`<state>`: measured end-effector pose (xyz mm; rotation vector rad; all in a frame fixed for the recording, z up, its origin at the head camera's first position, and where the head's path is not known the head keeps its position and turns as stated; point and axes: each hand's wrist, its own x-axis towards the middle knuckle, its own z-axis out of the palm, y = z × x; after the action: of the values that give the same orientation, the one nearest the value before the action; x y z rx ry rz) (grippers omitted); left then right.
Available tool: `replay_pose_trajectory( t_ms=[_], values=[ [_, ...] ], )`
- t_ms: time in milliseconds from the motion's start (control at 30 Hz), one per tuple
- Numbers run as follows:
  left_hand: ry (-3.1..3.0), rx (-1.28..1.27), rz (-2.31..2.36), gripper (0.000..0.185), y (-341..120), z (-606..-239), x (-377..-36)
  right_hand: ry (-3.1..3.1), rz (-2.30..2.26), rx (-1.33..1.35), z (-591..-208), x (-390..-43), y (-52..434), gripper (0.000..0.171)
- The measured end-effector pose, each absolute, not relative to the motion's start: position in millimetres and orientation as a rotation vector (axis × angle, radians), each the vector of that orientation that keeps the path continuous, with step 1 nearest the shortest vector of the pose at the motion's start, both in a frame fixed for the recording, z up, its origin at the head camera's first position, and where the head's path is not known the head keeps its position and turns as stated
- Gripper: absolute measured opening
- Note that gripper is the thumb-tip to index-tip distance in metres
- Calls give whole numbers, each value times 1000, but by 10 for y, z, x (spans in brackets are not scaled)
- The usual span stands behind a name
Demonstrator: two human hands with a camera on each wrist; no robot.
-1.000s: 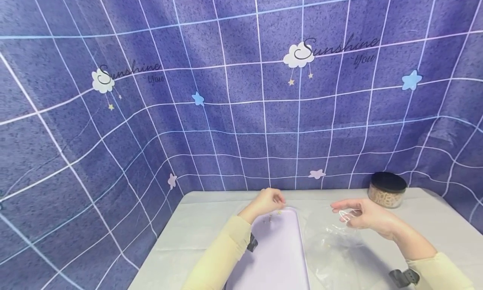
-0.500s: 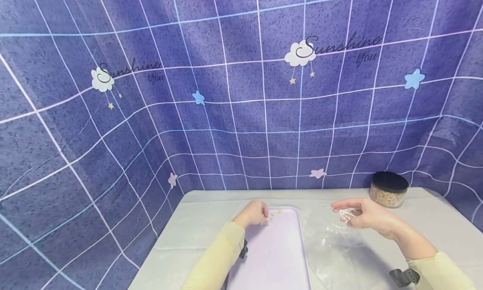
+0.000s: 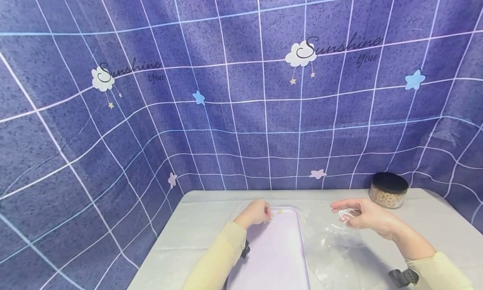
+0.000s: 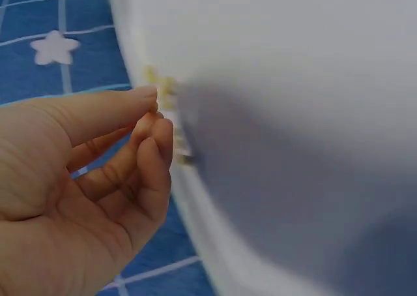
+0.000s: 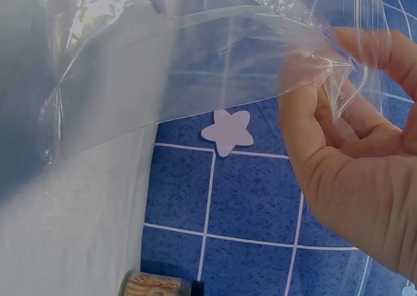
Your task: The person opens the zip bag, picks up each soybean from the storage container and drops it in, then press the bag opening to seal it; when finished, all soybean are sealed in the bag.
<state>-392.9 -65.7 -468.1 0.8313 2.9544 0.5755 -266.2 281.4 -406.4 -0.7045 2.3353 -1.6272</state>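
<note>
Between the earliest frame and this one, the left hand (image 3: 256, 213) had dropped from above the far end of the lavender tray (image 3: 281, 256) down to its far left corner, and it had barely shifted over the last half second; the right hand (image 3: 364, 216) had kept its place throughout.

At this moment the left hand lay at the tray's rim, its fingers (image 4: 153, 133) curled with their tips bunched against the thumb, right beside a few small yellowish beads (image 3: 279, 212) that sat on the tray's far end. Whether a bead was actually pinched between those fingertips could not be told; the wrist view was blurred there.

The right hand hovered above the surface (image 3: 196, 235), to the right of the tray, and pinched the top edge of a clear zip bag (image 3: 333, 244) between thumb and fingers. From the wrist view the bag (image 5: 195, 68) hung down and away from the hand, its film wrinkled. A few tiny beads showed inside the bag. Its lower part lay on the grey-white cloth just beside the tray's right edge.

A jar (image 3: 388, 190) with a black lid, filled with pale loops, stood at the far right of the surface, well apart from both hands. A purple grid backdrop (image 3: 226, 113) with clouds and stars hung behind.
</note>
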Motion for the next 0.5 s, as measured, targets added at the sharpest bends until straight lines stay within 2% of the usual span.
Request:
replay_pose_trajectory(
  t_ms=[233, 500],
  values=[
    [2822, 1143, 782, 5, -278, -4091, -3663, 2368, -1601, -690, -4055, -2658, 2818, 62],
    [2743, 1392, 802, 7, 156, -3609, -3262, 2376, -1577, -683, -4066, -2649, 2803, 63]
  ],
)
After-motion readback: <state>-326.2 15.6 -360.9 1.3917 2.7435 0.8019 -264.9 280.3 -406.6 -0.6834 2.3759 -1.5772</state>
